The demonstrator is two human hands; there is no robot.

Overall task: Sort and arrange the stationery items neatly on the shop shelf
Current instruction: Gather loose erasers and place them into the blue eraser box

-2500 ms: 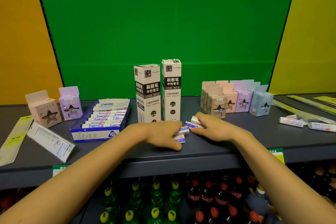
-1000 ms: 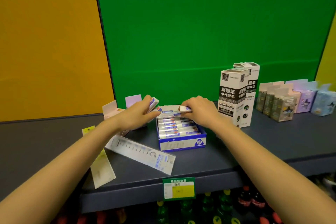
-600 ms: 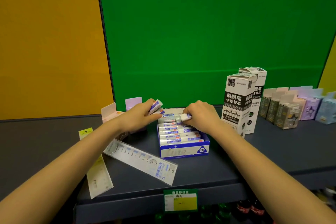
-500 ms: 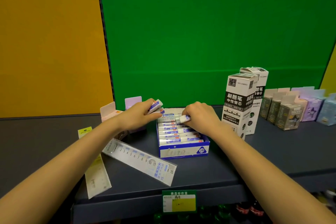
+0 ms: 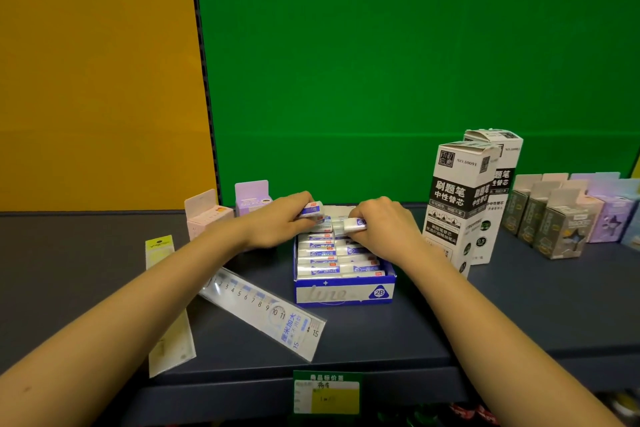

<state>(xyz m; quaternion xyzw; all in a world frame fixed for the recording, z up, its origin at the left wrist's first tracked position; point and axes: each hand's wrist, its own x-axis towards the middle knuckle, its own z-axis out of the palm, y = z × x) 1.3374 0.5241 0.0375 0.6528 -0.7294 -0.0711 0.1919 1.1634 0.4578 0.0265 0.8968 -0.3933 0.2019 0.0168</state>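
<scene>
Eraser box (image 5: pixel 344 291): blue, open-topped, packed full in rows.
Loose erasers (image 5: pixel 353 224): white, blue-sleeved, held over its back end.

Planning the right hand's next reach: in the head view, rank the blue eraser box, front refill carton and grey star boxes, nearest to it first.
1. Blue eraser box, directly under the right hand, which pinches an eraser.
2. Front refill carton, just to its right.
3. Grey star boxes, far right.
</scene>
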